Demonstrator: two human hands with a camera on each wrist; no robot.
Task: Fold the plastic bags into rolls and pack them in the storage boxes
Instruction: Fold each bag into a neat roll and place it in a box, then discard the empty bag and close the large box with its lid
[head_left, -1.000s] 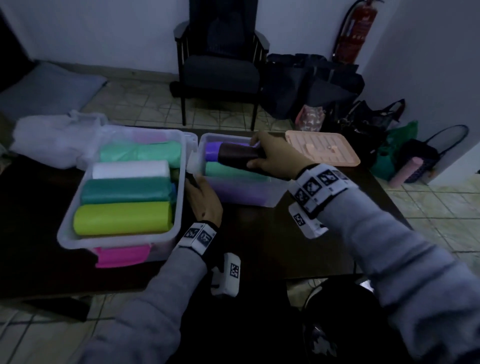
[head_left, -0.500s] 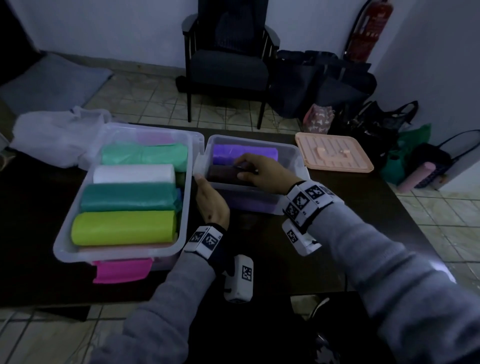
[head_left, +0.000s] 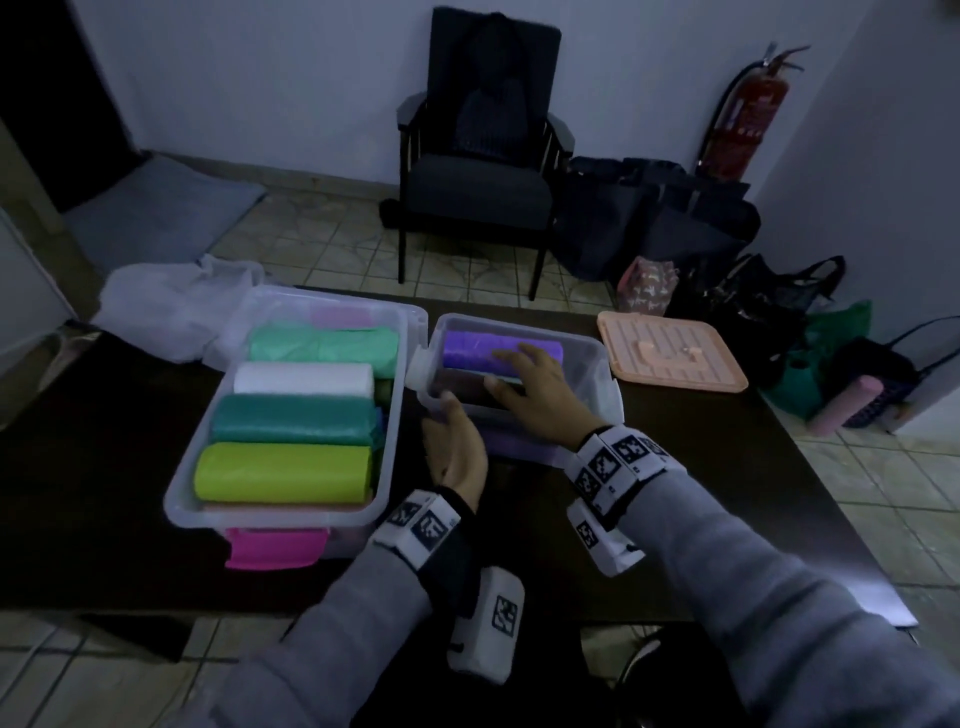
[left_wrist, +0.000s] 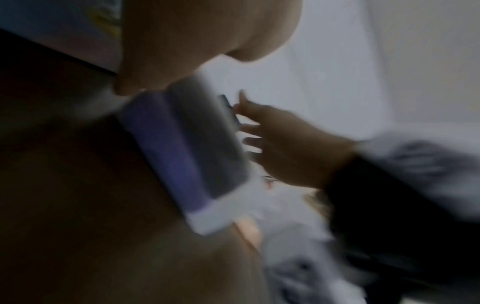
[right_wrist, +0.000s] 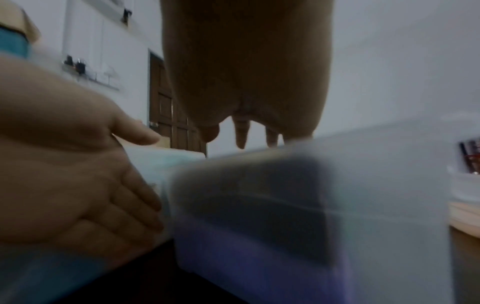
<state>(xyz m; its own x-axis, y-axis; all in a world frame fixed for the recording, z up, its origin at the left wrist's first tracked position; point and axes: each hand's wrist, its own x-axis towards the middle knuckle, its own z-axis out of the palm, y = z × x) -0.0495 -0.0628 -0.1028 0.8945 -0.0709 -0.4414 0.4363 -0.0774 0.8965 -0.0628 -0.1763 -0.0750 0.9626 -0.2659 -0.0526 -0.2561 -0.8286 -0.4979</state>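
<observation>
Two clear storage boxes stand on the dark table. The large box (head_left: 176, 499) on the left holds mint, white, teal and yellow-green rolls. The small box (head_left: 597, 353) holds a purple roll (head_left: 467, 345) at the back and a dark brown roll (head_left: 457, 384) in front of it. My right hand (head_left: 530, 384) lies over both rolls, its fingers straight and spread, touching them. My left hand (head_left: 457, 452) rests against the small box's near left corner, thumb at the rim. In the right wrist view the left hand's fingers (right_wrist: 124, 205) lie flat on the box wall (right_wrist: 259, 205).
A peach lid (head_left: 670, 353) lies to the right of the small box. Loose white plastic bags (head_left: 166, 306) are heaped at the table's far left. A pink lid (head_left: 275, 545) sticks out under the large box. A chair (head_left: 483, 192) and bags stand on the floor beyond.
My right hand has lowered the dark brown roll into the small box, let go of it, and now lies flat on the rolls. The left hand stays at the box corner.
</observation>
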